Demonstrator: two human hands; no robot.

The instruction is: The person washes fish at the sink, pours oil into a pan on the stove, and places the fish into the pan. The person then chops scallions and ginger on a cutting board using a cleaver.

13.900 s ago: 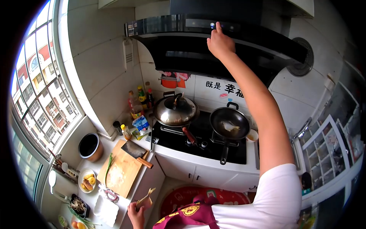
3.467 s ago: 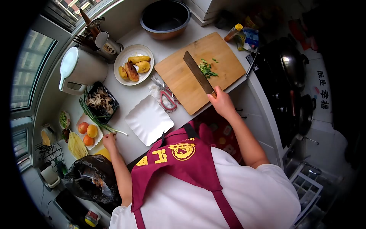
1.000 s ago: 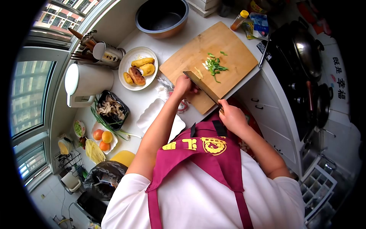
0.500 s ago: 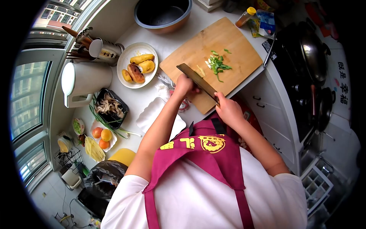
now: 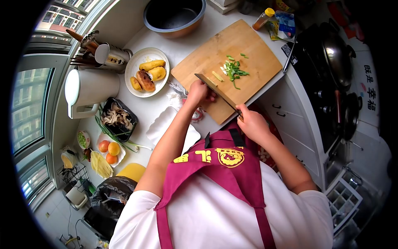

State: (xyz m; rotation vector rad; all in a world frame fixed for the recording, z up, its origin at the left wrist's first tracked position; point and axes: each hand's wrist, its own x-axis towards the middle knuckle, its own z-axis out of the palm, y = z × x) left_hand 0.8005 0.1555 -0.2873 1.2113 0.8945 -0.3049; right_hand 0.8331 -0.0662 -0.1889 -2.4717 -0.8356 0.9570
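My right hand (image 5: 252,122) grips the handle of a cleaver (image 5: 219,92), its dark blade lying diagonally over the wooden cutting board (image 5: 257,62). Against the near side of the blade, my left hand (image 5: 200,92) has its fingers curled on something I cannot make out on the board. Just beyond the blade lie a few thin pale yellow slices (image 5: 217,76). Chopped green onion (image 5: 234,69) sits in a small heap to their right.
A plate of browned yellow pieces (image 5: 147,52), a dark bowl (image 5: 174,31), a white kettle (image 5: 93,88), a black tray of mushrooms (image 5: 133,117) and a white scalloped dish (image 5: 159,126) stand left. The stove (image 5: 313,66) with pans is right; a black-bagged bin (image 5: 103,195) is lower left.
Since the earliest frames, the whole onion stalk was chopped and my left hand came to the board. Over the last second, more pale slices appeared beside the blade.
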